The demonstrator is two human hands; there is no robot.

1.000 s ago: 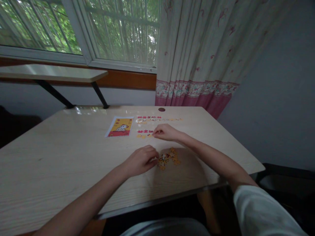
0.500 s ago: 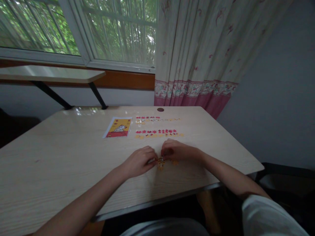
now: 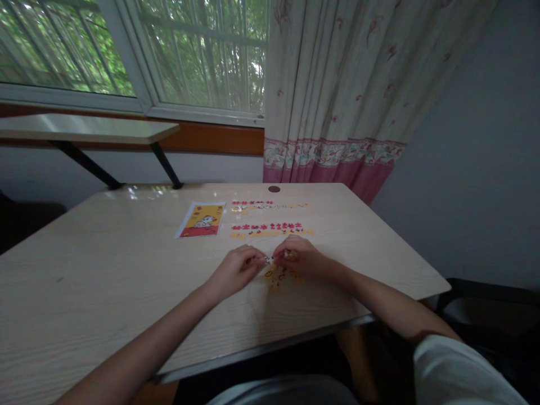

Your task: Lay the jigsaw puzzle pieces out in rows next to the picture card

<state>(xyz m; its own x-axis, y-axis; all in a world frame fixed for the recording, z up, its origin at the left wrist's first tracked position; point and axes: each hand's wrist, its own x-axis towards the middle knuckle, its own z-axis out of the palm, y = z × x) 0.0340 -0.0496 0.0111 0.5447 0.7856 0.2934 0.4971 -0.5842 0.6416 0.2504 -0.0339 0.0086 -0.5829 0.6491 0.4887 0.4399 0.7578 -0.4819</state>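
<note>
My left hand point(image 3: 236, 271) is closed in a pinch, its fingertips on a small whitish jigsaw puzzle piece point(image 3: 267, 260) just above the table. Facing it, my right hand point(image 3: 302, 257) is closed too, thumb and fingers pinching a puzzle piece mostly covered by the fingers. A patterned bit also shows inside that hand. The fingertips of both hands nearly meet. Below them lies a small loose cluster of yellow puzzle pieces with dark markings point(image 3: 273, 277), partly in my right hand's shadow.
Beyond my hands, red puzzle pieces point(image 3: 265, 227) and yellow pieces point(image 3: 274, 234) lie in rows, with more rows farther back. Left of them is a picture sheet point(image 3: 205, 220) showing a white animal on yellow and red. A raised shelf point(image 3: 93, 128) stands at the back left.
Both hands have risen slightly away from the yellow cluster. A whitish piece now shows between my left fingertips, and more of the cluster is visible.
</note>
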